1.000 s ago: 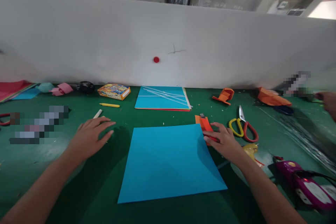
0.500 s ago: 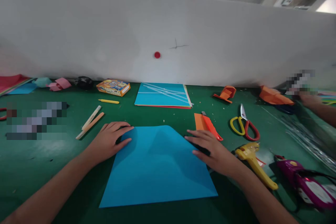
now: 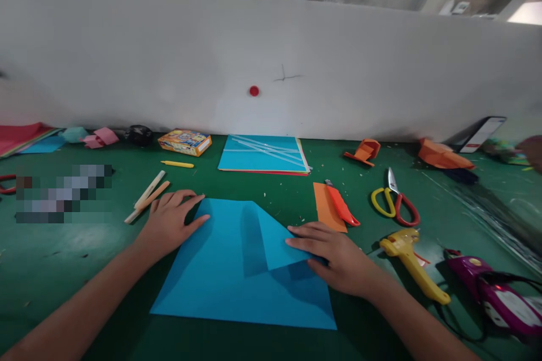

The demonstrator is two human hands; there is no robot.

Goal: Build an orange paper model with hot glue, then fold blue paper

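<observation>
The paper's [image 3: 220, 287] two-o'clock corner, flat a moment ago, now lies folded inward. The right hand [image 3: 334, 256], open, seemingly presses the flap [image 3: 275, 242]; the left hand [image 3: 169, 225], open, pins ten o'clock.

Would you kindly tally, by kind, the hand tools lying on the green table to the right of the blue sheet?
Utility knife: 1
Scissors: 1
Glue guns: 2, the yellow glue gun and the purple glue gun
Total: 4
</observation>
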